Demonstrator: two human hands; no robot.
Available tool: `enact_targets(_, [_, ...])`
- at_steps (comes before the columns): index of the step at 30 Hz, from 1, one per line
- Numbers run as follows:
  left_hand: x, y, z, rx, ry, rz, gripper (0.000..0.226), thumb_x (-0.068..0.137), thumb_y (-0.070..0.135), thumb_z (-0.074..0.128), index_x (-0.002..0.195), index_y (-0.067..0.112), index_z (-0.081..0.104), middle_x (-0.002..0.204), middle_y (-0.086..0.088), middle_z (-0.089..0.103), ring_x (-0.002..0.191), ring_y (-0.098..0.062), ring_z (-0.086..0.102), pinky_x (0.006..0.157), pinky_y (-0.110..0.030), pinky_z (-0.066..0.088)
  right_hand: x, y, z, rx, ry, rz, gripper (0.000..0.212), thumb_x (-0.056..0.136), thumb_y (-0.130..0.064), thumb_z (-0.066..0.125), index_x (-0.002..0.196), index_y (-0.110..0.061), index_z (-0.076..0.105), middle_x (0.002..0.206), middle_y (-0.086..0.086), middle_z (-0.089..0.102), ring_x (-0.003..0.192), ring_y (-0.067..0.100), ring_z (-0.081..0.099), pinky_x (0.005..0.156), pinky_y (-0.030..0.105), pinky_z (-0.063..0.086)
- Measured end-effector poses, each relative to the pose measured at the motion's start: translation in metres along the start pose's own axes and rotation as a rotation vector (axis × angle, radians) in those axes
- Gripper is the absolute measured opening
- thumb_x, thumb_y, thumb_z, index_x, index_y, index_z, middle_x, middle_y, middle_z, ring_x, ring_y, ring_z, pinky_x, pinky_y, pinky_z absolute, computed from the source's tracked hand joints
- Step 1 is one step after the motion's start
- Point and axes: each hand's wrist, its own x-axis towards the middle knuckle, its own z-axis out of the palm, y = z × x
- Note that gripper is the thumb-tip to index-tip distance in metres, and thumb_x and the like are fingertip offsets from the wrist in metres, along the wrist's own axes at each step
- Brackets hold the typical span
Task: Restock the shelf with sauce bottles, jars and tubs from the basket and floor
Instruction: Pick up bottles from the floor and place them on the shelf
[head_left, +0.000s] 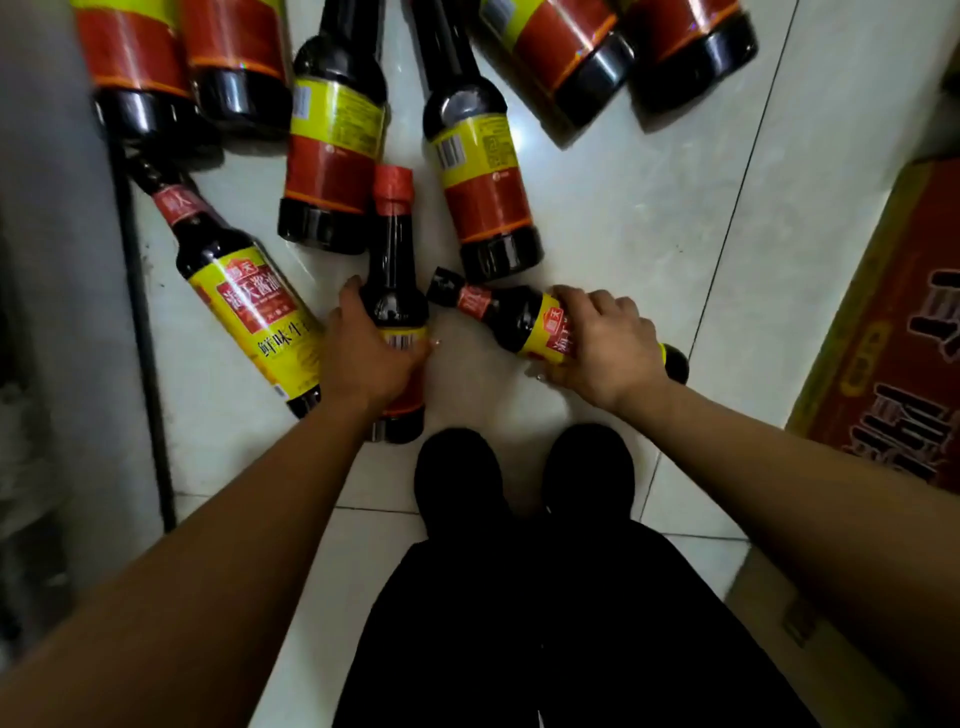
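Observation:
Several dark soy sauce bottles with yellow and red labels lie on the white tiled floor (623, 218). My left hand (363, 358) grips one red-capped bottle (393, 260) around its body, cap pointing away from me. My right hand (605, 343) grips a smaller bottle (511, 317) that lies on its side, cap pointing left. Another bottle (244, 296) lies just left of my left hand. Two more bottles (332, 145) (480, 176) lie right behind the held ones.
A red and yellow cardboard box (893, 332) stands at the right. A grey shelf base (57, 260) with a dark edge runs along the left. My black shoes (524, 467) and trousers are below the hands. More bottles (571, 47) lie along the top.

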Motion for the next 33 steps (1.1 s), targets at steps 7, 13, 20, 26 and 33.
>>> enact_targets(7, [0.002,0.002,0.005,0.058,0.06,-0.022,0.074,0.066,0.021,0.078,0.127,0.007,0.038,0.119,-0.018,0.056,0.107,-0.035,0.056,0.083,-0.034,0.044,0.006,-0.009,-0.001,-0.132,-0.041,-0.064,0.076,0.075,-0.038,0.071,0.134,-0.014,0.03,0.129,0.011,0.041,0.118,0.031,0.041,0.088,0.042,0.04])
enact_targets(13, [-0.028,0.014,-0.018,0.005,0.04,0.047,0.07,0.068,0.017,0.077,0.126,0.009,0.039,0.118,-0.014,0.058,0.104,-0.03,0.057,0.079,-0.03,0.042,-0.016,-0.015,-0.02,-0.064,-0.069,-0.08,0.078,0.071,-0.039,0.073,0.131,-0.011,0.031,0.127,0.012,0.041,0.117,0.031,0.041,0.086,0.043,0.043])
enact_targets(20, [-0.084,0.047,-0.067,-0.201,0.011,0.046,0.068,0.074,0.011,0.073,0.132,0.015,0.037,0.109,0.005,0.05,0.098,-0.014,0.048,0.081,-0.027,0.037,-0.066,-0.033,-0.067,0.166,-0.052,-0.037,0.08,0.067,-0.036,0.076,0.131,-0.014,0.034,0.122,0.012,0.047,0.11,0.031,0.048,0.082,0.035,0.041])
enact_targets(26, [-0.146,0.09,-0.125,-0.264,0.06,0.089,0.067,0.074,0.012,0.074,0.129,0.016,0.037,0.109,0.008,0.05,0.098,-0.008,0.048,0.08,-0.021,0.036,-0.131,-0.052,-0.13,0.315,0.034,-0.056,0.076,0.062,-0.037,0.081,0.125,-0.018,0.043,0.114,0.008,0.056,0.101,0.028,0.054,0.082,0.035,0.046])
enact_targets(33, [-0.228,0.147,-0.193,-0.304,0.108,0.142,0.072,0.067,0.012,0.08,0.126,0.011,0.04,0.108,0.004,0.053,0.101,-0.015,0.054,0.085,-0.026,0.041,-0.236,-0.077,-0.222,0.558,0.104,-0.09,0.068,0.062,-0.031,0.083,0.12,-0.018,0.05,0.102,0.001,0.061,0.09,0.018,0.057,0.079,0.027,0.045])
